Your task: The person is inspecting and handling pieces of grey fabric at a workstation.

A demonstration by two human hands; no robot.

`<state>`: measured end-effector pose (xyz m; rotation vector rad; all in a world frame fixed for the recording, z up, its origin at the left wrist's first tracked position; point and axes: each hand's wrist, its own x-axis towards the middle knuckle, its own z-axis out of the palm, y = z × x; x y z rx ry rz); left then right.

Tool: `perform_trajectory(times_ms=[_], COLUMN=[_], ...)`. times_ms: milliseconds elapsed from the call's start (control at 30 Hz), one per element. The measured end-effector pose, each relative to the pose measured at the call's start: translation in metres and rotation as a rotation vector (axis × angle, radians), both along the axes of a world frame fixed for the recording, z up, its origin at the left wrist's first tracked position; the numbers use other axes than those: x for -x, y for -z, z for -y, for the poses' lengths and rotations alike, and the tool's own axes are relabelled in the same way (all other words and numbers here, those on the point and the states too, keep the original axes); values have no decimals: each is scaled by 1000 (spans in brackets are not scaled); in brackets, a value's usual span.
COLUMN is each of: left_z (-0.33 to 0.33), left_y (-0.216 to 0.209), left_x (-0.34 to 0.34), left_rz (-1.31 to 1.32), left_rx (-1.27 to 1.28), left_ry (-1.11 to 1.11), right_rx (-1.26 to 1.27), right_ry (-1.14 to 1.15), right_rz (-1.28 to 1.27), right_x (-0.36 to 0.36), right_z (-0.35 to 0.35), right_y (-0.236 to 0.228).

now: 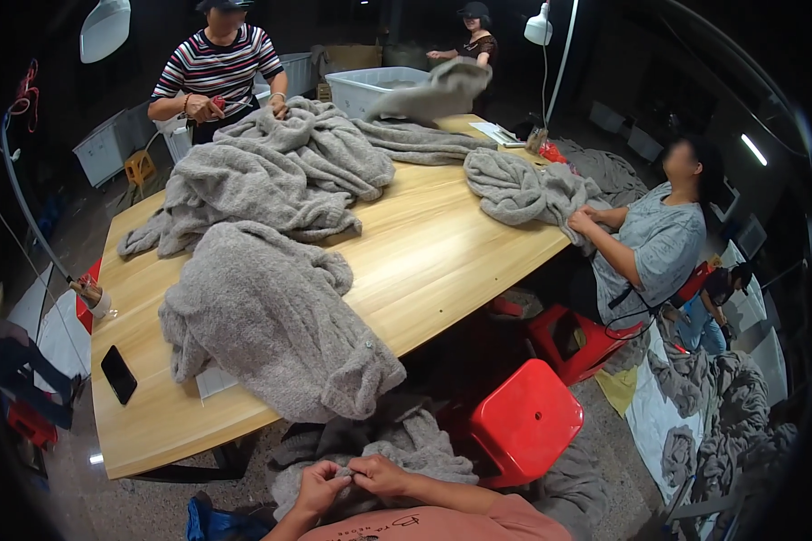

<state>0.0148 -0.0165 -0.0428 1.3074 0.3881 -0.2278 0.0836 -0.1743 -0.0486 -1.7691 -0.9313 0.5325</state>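
While the left hand (320,487) and the right hand (379,473) are meeting at the near edge of the wooden table (442,252), their fingers are closing narrowly, pinching one small spot on the grey fuzzy garment (397,442) that is lying in the person's lap, just below that edge. What exactly they are nipping is too small to tell. A second grey garment (275,320) is drooping over the table's near edge, right above the hands; it is probably going to slide off if the lap piece is tugged, since the two seem to be touching. The black phone (118,373) is lying near the table's left corner and could be getting dragged off with the cloth. The red stool (523,419) is standing to the right of the table's near edge, where trailing fabric could be snagging.
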Motion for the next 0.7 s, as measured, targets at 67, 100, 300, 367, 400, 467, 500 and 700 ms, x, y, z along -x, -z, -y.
perform_trajectory(times_ms=[67, 100, 300, 367, 400, 467, 500, 700], left_z=[-1, -1, -2, -4, -6, -6, -12, -58], left_y=[-3, -2, -4, 1, 7, -4, -1, 6], left_x=[1, 4, 2, 2, 0, -8, -11, -21], left_rz=[53, 45, -11, -68, -121, -217, -239, -51], left_rx=[-160, -158, -393, -205, 2, 267, 279, 458], left_ry=[86, 81, 290, 244, 155, -2, -50, -491], right_rx=[-63, -61, -39, -23, -49, -41, -4, 554], right_ry=[85, 80, 135, 176, 215, 340, 412, 148], right_rz=[-62, -71, 57, 46, -1, 10, 5, 20], right_x=[3, 7, 18, 15, 13, 10, 9, -8], right_z=[1, 1, 0, -1, 0, 6, 13, 82], right_y=[-2, 1, 6, 7, 3, -8, -19, 0])
